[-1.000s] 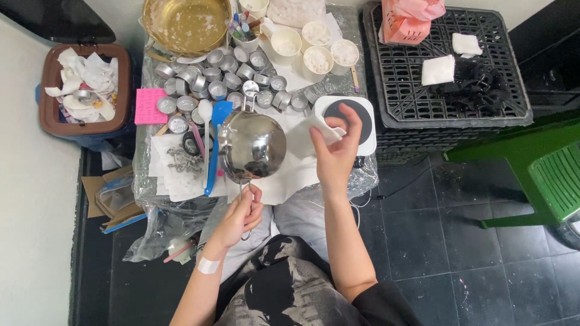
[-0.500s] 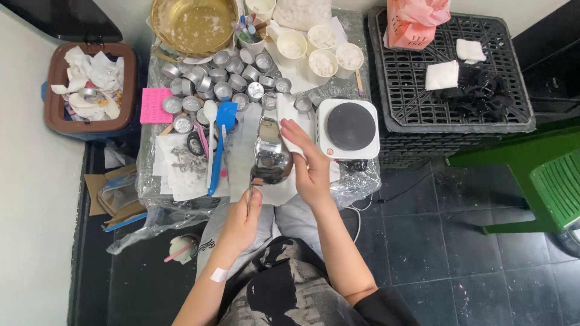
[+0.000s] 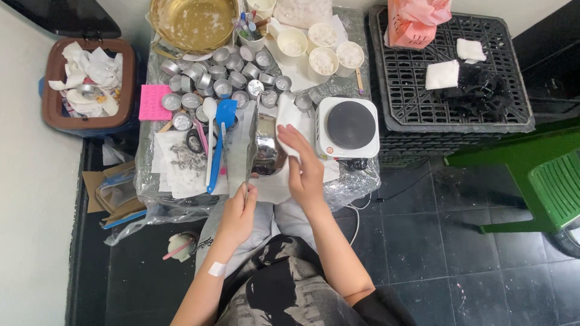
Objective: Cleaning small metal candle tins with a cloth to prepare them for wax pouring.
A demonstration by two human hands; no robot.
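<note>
— What are the hands doing?
— The left hand [image 3: 238, 211] is closed round the thin handle of a shiny steel pot [image 3: 266, 145], held tipped on its side above the worktop's near edge. The right hand [image 3: 304, 169] presses a white tissue [image 3: 287, 118] against the pot's side, fingers [image 3: 289, 137] laid flat over it.
— And around the pot?
— Just right of it sits a white single-burner hotplate [image 3: 348, 127] at the worktop's right edge. To the left lie a blue spatula [image 3: 220, 139] and a white spoon [image 3: 207, 115]. Behind them is a cluster of small metal cups [image 3: 217, 81], then paper cups [image 3: 320, 51] of white chunks and a brass bowl [image 3: 193, 23] along the far edge.
</note>
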